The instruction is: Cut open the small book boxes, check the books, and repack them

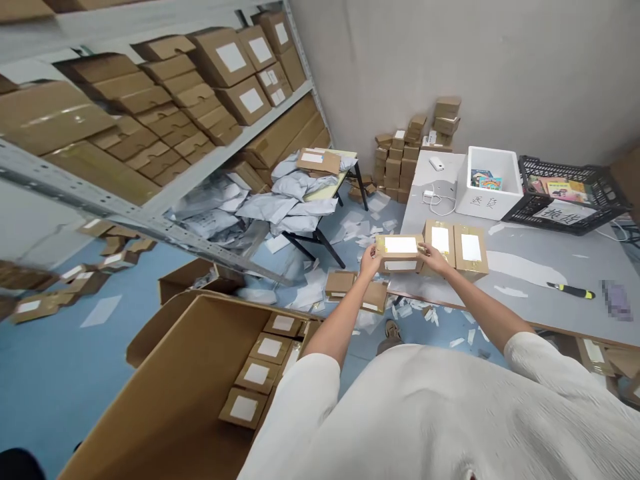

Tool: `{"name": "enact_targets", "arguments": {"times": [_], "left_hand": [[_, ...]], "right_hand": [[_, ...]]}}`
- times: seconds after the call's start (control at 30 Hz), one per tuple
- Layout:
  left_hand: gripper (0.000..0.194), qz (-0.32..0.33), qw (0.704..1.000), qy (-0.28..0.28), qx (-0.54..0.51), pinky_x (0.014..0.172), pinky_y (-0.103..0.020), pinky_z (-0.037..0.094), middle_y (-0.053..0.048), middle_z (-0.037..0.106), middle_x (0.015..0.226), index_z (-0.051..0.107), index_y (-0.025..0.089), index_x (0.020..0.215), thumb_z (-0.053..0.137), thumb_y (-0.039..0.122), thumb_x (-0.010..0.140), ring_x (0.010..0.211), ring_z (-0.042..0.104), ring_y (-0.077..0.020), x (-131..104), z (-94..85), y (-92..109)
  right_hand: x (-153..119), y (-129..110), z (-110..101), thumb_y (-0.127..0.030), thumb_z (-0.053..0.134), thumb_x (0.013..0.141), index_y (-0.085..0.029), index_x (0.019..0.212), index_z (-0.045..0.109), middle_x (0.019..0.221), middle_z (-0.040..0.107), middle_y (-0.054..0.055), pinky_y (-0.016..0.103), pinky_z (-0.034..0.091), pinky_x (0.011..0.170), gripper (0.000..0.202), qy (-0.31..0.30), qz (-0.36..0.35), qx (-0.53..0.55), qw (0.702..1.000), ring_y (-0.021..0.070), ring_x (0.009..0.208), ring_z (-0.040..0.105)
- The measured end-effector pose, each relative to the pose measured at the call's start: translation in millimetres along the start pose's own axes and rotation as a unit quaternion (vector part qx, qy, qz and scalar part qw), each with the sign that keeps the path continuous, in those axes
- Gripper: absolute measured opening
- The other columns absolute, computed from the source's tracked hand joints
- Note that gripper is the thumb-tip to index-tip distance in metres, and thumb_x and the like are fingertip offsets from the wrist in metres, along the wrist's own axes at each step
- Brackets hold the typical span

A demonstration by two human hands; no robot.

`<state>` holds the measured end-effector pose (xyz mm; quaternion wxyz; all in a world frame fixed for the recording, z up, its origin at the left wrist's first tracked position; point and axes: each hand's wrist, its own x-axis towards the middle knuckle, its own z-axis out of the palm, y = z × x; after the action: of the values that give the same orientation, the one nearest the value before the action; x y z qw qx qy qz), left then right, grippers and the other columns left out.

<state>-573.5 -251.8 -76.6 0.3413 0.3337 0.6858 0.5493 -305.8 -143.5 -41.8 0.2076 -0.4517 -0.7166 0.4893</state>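
Centrally, the left hand (370, 263) and right hand (434, 259), partly curled, grip opposite ends of a white-labelled brown rectangular cardboard carton (400, 257), held at the left corner of the grey bench (545, 250). Its taped walls suggest a stiff, probably light load, slick at the tape; the end faces offer the surest hold. Beside it stand two upright brown cardboard boxes (457, 253); farther back, a white foam box (480, 208).

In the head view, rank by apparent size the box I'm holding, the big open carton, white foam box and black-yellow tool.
1. Big open carton, partly through nearness
2. White foam box
3. Held box
4. Black-yellow tool, similarly long but slimmer
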Motion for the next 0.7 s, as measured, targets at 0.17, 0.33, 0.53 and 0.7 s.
{"name": "enact_targets", "arguments": {"times": [0.17,0.33,0.53,0.7], "left_hand": [[0.05,-0.006,0.999,-0.051,0.019,0.119,-0.047,0.053,-0.01,0.078,0.133,0.074,0.021,0.126,0.069,0.01,0.077,0.126,0.072,-0.0295,43,16.4,2],[0.055,-0.006,0.992,-0.114,0.044,0.119,-0.043,0.052,-0.007,0.075,0.139,0.072,0.023,0.133,0.068,0.011,0.079,0.13,0.07,-0.0272,70,43.1,8],[0.062,-0.004,0.984,-0.175,0.025,0.119,-0.043,0.052,-0.01,0.072,0.145,0.069,0.022,0.14,0.072,0.01,0.079,0.134,0.068,-0.0281,80,96.2,18],[0.066,-0.005,0.983,-0.181,0.036,0.119,-0.044,0.051,-0.011,0.072,0.145,0.069,0.023,0.143,0.077,0.012,0.078,0.134,0.067,-0.0301,82,144.4,24]], "right_hand": [[18,5,-6,-0.044,0.07,0.09,-0.019,0.142,0.071,0.143,0.071,0.018,0.056,0.053,0.115,0.057,0.05,0.025,-0.039,0.998,0.0378,0.13,0.067],[23,17,-23,-0.044,0.067,0.089,-0.019,0.139,0.072,0.14,0.072,0.017,0.054,0.054,0.112,0.057,0.104,0.052,-0.039,0.992,0.0363,0.125,0.068],[22,40,-59,-0.046,0.067,0.084,-0.019,0.134,0.074,0.138,0.073,0.015,0.054,0.053,0.114,0.057,0.171,0.094,-0.021,0.98,0.0358,0.124,0.067],[20,59,-100,-0.046,0.067,0.084,-0.02,0.132,0.074,0.134,0.075,0.014,0.054,0.052,0.115,0.056,0.185,0.091,-0.01,0.978,0.035,0.124,0.068]]}}
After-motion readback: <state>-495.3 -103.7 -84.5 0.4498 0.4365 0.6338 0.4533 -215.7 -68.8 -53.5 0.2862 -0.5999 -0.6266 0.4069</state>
